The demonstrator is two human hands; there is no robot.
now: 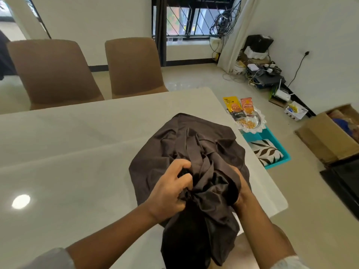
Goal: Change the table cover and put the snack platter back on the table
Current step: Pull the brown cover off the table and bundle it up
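Observation:
A dark brown table cover (pixel 186 144) lies bunched at the near right corner of the pale glossy table (pixel 77 152), part of it hanging over the front edge. My left hand (pixel 171 189) grips a bundle of its folds. My right hand (pixel 240 189) holds the cloth from the right side, its fingers buried in the fabric. On the floor right of the table sits a glass snack platter (pixel 252 121) with nuts and two snack packets (pixel 236 106). A folded white cover with a dark leaf print (pixel 267 152) lies in a turquoise tray (pixel 272 134).
Two brown chairs (pixel 56 74) stand at the table's far side. A cardboard box (pixel 328 136) and a dark cabinet (pixel 345 183) are at the right. Cables, routers and small boxes (pixel 268 74) crowd the far right corner by the wall.

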